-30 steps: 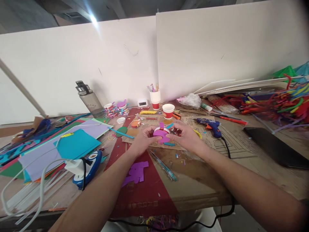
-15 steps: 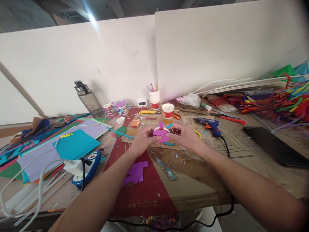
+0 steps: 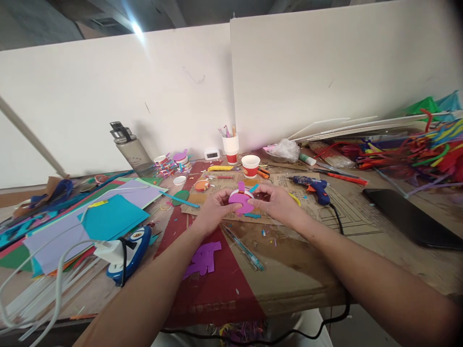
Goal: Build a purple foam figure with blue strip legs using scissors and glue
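Note:
Between my two hands, above the middle of the table, is a small round paper craft (image 3: 241,202) with a purple disc facing me, a white rim behind it and a purple tab on top. My left hand (image 3: 216,207) grips its left side, thumb on the disc. On the right side my right hand (image 3: 274,202) pinches the edge with thumb and fingers. A blue paper strip (image 3: 254,188) sticks up beside the right fingers; whether it is attached I cannot tell. Below the hands lie a teal pen (image 3: 246,248) and purple paper scraps (image 3: 204,258).
A paper cup (image 3: 251,166) and a stack of cups holding pens (image 3: 230,147) stand behind. To the right lie a blue glue gun (image 3: 313,186) with its cord and a black phone (image 3: 408,217). At left are coloured sheets (image 3: 112,217), a power strip (image 3: 133,255) and a bottle (image 3: 132,149).
Both hands keep their hold on the craft, and its purple disc has turned slightly. The whole view has shifted a few pixels.

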Tool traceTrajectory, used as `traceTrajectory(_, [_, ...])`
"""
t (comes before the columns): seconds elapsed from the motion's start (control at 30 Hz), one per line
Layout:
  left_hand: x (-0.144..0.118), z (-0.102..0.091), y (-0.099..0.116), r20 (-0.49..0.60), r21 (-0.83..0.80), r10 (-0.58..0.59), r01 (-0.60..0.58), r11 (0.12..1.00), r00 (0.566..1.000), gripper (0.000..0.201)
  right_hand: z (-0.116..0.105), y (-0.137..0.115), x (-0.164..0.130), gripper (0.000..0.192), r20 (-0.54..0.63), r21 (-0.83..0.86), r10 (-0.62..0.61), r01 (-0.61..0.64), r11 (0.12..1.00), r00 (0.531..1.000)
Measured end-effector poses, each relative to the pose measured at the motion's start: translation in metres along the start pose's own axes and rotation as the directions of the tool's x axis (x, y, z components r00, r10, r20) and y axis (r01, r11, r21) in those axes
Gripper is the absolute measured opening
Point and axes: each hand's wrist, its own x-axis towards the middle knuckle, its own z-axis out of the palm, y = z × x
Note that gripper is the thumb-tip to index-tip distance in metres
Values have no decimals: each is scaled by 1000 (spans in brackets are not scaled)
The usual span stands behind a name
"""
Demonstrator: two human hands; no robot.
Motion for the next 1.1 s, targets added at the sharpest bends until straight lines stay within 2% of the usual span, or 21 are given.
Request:
traceTrajectory(0.2, [0, 0, -5, 9, -38, -59, 59, 998, 998, 42, -1, 0, 2, 21, 138, 137, 51, -70, 988, 989])
traceTrajectory(0.3, [0, 1, -5, -7, -75, -84, 84, 994, 996, 40, -1, 2, 3, 23, 159, 205, 88, -120, 971, 983])
traceTrajectory(0.37, [-1, 4, -1, -9, -111, -106, 104, 988, 994, 41, 0, 5, 4, 31, 134, 232, 105, -134, 964, 985])
traceTrajectory(0.57, [-4, 9, 8, -13, -163, -119, 115, 980, 993, 42, 5, 11, 4, 59, -50, 227, 120, -106, 968, 991])
traceTrajectory(0.73, [-4, 8, 7, -10, -172, -128, 124, 977, 992, 44, 6, 7, 5, 70, -25, 397, 172, -148, 906, 985])
traceTrajectory(0.93, [-6, 8, 8, 5, -176, -148, 147, 973, 989, 43, 7, 3, 3, 77, 3, 523, 213, -183, 832, 977])
traceTrajectory(1.03, [-6, 9, 10, -9, -177, -152, 148, 973, 988, 43, 5, 2, 4, 78, 2, 556, 224, -188, 809, 975])
traceTrajectory(1.1, [-5, 9, 10, -25, -186, -141, 134, 973, 990, 42, 1, 3, 6, 74, -32, 529, 227, -176, 830, 973])
